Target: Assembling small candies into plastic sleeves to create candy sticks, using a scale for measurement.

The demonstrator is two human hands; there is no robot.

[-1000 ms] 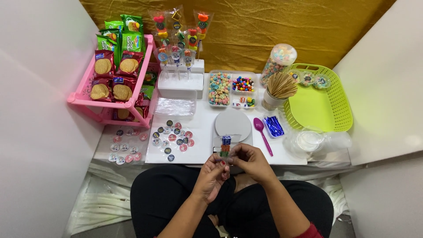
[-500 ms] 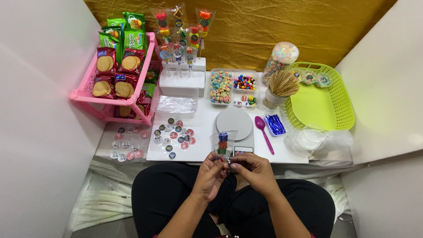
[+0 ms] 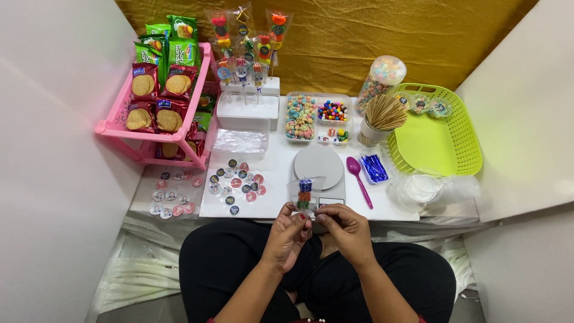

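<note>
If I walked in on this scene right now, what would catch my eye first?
Probably the two hands, left hand and right hand, pinching a candy skewer in clear wrap, low in the middle above the kitchen scale. Next, the pink rack of biscuit packets at the left and the bright green basket at the right.

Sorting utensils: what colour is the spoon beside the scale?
Purple-magenta spoon; head view shows it.

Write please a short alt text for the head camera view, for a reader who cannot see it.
Seen from above, a seated person's left hand and right hand together hold a wrapped candy skewer over a small white table. On it lie round stickers, a grey scale, a purple spoon and a green basket.
</note>
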